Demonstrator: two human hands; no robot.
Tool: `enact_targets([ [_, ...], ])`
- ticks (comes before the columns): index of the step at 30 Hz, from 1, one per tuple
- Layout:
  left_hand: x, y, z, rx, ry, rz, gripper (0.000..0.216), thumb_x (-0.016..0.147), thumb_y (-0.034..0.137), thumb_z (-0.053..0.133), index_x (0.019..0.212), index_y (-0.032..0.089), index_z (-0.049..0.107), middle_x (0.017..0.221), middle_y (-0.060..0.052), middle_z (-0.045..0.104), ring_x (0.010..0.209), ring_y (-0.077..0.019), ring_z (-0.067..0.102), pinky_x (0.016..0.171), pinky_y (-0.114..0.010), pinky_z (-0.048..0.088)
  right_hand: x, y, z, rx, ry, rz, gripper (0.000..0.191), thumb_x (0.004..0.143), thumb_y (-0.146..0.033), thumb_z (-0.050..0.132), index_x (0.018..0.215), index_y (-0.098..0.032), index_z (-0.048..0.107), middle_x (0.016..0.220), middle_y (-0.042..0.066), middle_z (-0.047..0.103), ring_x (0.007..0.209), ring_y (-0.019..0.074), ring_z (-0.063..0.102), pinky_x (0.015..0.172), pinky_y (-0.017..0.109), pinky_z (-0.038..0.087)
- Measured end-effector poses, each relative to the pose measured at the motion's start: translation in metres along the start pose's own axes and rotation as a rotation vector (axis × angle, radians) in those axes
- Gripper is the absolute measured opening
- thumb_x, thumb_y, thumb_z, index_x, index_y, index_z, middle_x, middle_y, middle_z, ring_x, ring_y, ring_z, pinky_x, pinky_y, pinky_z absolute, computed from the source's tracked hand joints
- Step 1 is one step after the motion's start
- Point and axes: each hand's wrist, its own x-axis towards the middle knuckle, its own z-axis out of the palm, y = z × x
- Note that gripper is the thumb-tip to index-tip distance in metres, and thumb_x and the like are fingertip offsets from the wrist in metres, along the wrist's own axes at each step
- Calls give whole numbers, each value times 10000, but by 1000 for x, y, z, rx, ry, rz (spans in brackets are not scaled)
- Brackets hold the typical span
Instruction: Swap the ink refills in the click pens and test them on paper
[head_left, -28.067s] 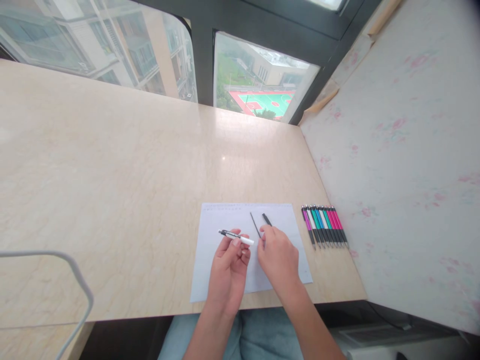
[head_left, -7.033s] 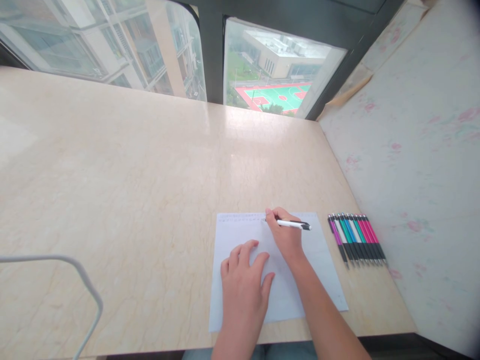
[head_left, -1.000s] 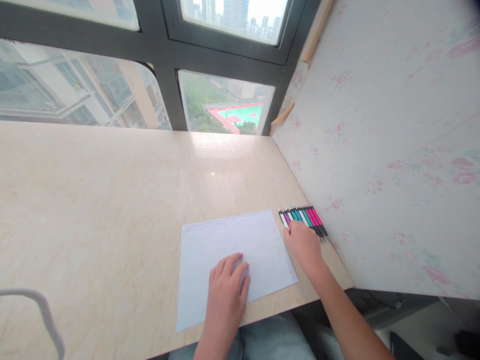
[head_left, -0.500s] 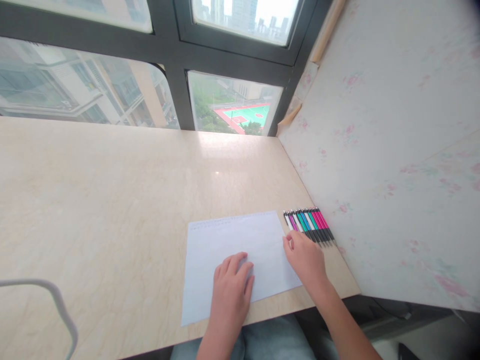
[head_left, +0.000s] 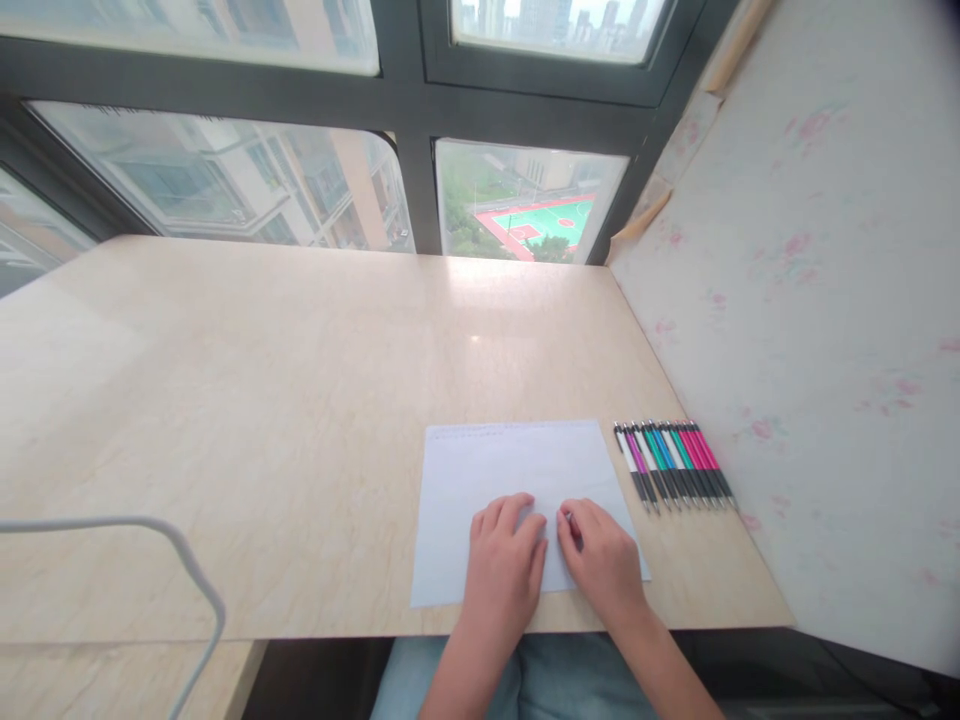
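Observation:
A white sheet of paper (head_left: pixel 450 510) lies on the tabletop, with faint lines of handwriting along its top edge. On its lower middle rests my left hand (head_left: pixel 504 555), palm down, fingers loosely bent and thumb apart. Just to the right, over the paper, my right hand (head_left: pixel 600 555) is closed, thumb and index finger pinched together. Whatever may be between those fingertips is too small to tell. Beyond the paper's right edge a row of click pens (head_left: pixel 671 465) lies side by side, in white, purple, green, blue and pink with black grips.
A pale marbled tabletop (head_left: pixel 300 400) reaches back to dark-framed windows (head_left: pixel 420 180). A wall with floral paper (head_left: pixel 840 350) borders it at the right, close to the pens. At the lower left a grey cable (head_left: pixel 184 555) curves over the table. My legs (head_left: pixel 577 675) are under the front edge.
My right hand has moved left, away from the pens and over the paper, beside my left hand. The view has turned left, so everything sits farther right. My left hand still rests on the paper.

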Motion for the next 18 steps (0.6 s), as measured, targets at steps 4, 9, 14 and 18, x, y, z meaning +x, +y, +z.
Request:
enact_targets([
  [4,0,-2,2,16,27,33,179,879,149,534,995,239,636,1220,-82,614,1121,-267,536,904,-443,437,1,-2,-2,-10,11,-15,194,972,-210,428,847,-196,575,721,15,601,682,169,573,651,272,359],
  [9,-1,-2,2,55,41,58,175,900,174,516,1007,239,639,1216,-81,618,1116,-261,541,908,-434,438,2,-3,-2,-9,7,4,181,965,-206,439,858,-199,584,737,14,609,695,170,575,647,272,355],
  [14,-1,-3,3,81,50,79,174,898,176,524,1015,236,637,1220,-82,624,1117,-265,548,909,-441,443,3,-2,-3,38,4,30,167,949,-202,456,846,-203,588,732,12,617,692,169,580,637,268,356],
  [18,0,-4,5,99,75,109,158,891,169,535,997,224,639,1201,-86,642,1092,-271,565,891,-446,454,5,-1,-3,84,10,52,164,933,-196,474,821,-200,593,720,11,621,672,163,579,632,265,371],
])
